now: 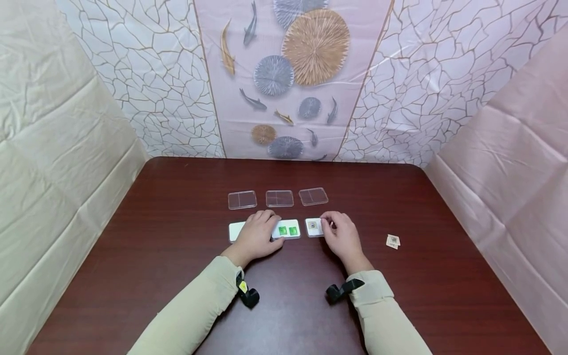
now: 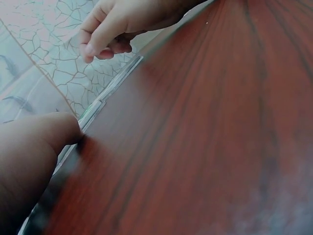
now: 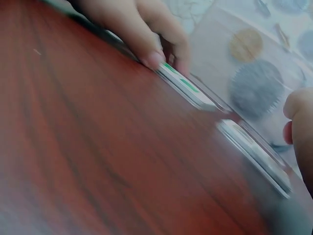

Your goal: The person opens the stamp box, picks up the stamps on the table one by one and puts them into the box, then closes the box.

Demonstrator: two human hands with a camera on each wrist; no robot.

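In the head view my left hand (image 1: 258,231) spans a flat white case with two green squares (image 1: 288,230), its thumb at the near edge and fingers at the far one. The right wrist view shows thumb and finger pinching that green-marked case (image 3: 185,87) at its end. A plain white case (image 1: 235,230) lies partly under the same hand. My right hand (image 1: 343,237) has curled fingers, thumb and forefinger together over the right end of another white case (image 1: 313,227), which bears a small dark-printed square. I cannot tell what, if anything, those fingertips hold.
Behind the cases stand three clear, divided lids in a row: left (image 1: 242,199), middle (image 1: 279,198) and right (image 1: 313,196). A few small printed squares (image 1: 392,241) lie to the right on the dark wooden table (image 1: 177,197). Patterned cloth (image 1: 284,88) hangs beyond the far edge.
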